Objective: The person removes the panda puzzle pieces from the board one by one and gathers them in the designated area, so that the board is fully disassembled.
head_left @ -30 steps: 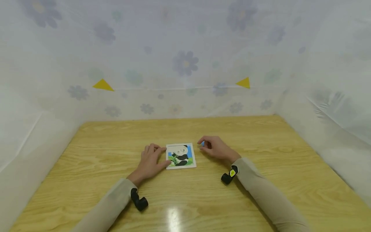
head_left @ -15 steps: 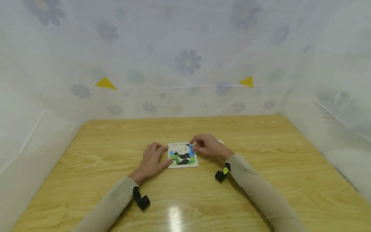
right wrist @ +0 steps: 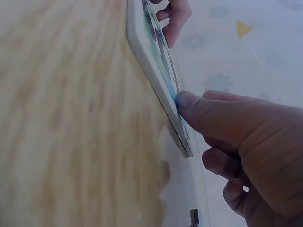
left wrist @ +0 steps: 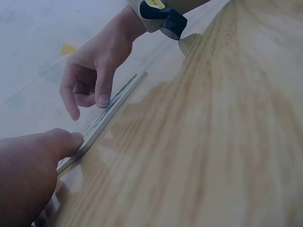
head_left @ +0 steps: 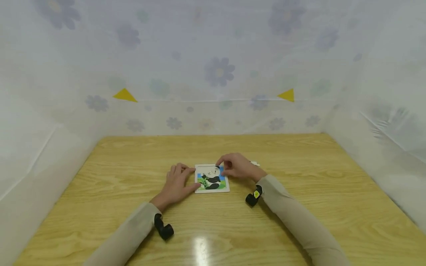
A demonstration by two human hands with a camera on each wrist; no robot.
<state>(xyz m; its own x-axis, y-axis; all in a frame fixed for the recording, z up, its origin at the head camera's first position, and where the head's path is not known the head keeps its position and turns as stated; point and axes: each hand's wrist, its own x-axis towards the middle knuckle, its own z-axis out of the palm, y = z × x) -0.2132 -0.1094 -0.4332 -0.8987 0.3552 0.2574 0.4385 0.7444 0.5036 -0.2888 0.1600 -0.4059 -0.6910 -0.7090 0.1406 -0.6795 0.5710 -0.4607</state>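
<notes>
On the desk (head_left: 213,214), the left hand (head_left: 176,184), spread wide, touches the flat panda puzzle (head_left: 213,180) at its 9 o'clock. The right hand (head_left: 240,166) contacts its 2 o'clock; whether it pinches anything cannot be told. Beyond, towards 2 o'clock: a pale object (head_left: 255,163).
</notes>
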